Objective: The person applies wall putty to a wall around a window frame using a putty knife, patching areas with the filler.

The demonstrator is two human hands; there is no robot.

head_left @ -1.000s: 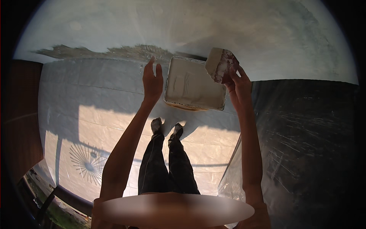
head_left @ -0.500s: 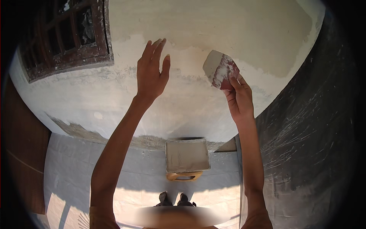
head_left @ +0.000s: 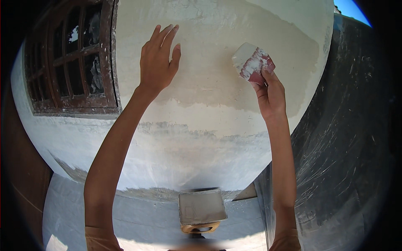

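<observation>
My right hand point(head_left: 273, 95) grips a flat putty scraper point(head_left: 260, 65), thumb on its near face. The scraper is reddish, with white filler smeared across it and a pale grey edge at the upper left. It is held up in front of the plastered wall point(head_left: 201, 115); whether it touches the wall I cannot tell. My left hand point(head_left: 156, 62) is open, fingers stretched upward, holding nothing. Its palm faces the wall, and contact there is unclear. A darker, damp-looking band of filler point(head_left: 209, 79) spreads across the wall behind both hands.
Low down by the wall's foot, a shallow rectangular tray point(head_left: 202, 207) of greyish filler rests on a yellowish stool point(head_left: 200, 228). A brown-framed window point(head_left: 79, 62) is at the left. Dark, splattered sheeting point(head_left: 335, 146) borders the right side, above grey floor tiles point(head_left: 138, 213).
The view has tilted upward, so the tray sits lower and more of the upper wall shows. Both hands appear higher in the picture. The scraper stays in my right hand.
</observation>
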